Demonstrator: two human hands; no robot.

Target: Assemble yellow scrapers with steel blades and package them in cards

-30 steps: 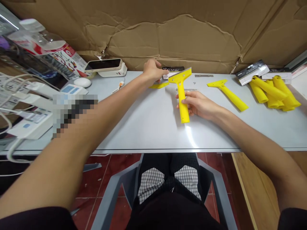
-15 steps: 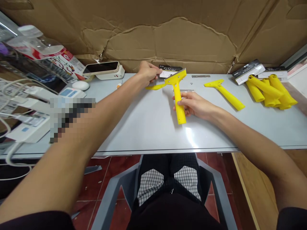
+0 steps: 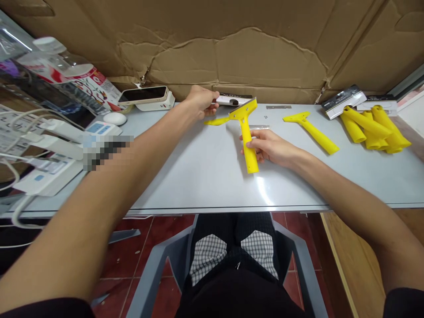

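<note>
My right hand (image 3: pixel 265 145) is closed around the handle of a yellow scraper (image 3: pixel 249 143), whose metal blade points up and away. At the back of the table, my left hand (image 3: pixel 202 102) pinches the left end of a black and white header card (image 3: pixel 228 100). The scraper head partly covers the card's right end. Just below my left fingers lies a yellow scraper piece (image 3: pixel 217 121), partly hidden. Behind my right fingers is a thin metal strip (image 3: pixel 260 127). Small screws (image 3: pixel 265 117) and a flat blade (image 3: pixel 278 107) lie farther right, near another yellow scraper handle (image 3: pixel 311 131).
Several yellow handles (image 3: pixel 374 128) with black and white cards (image 3: pixel 342 101) are piled at the right. On the left stand a phone (image 3: pixel 144 94), a white mouse (image 3: pixel 115 118), a bottle (image 3: pixel 79 79) and power strips (image 3: pixel 49 176) with cables. Cardboard (image 3: pixel 265 57) lines the back.
My left hand has tilted the card, lifting its near edge so it looks narrower. My right hand keeps the scraper in nearly the same place.
</note>
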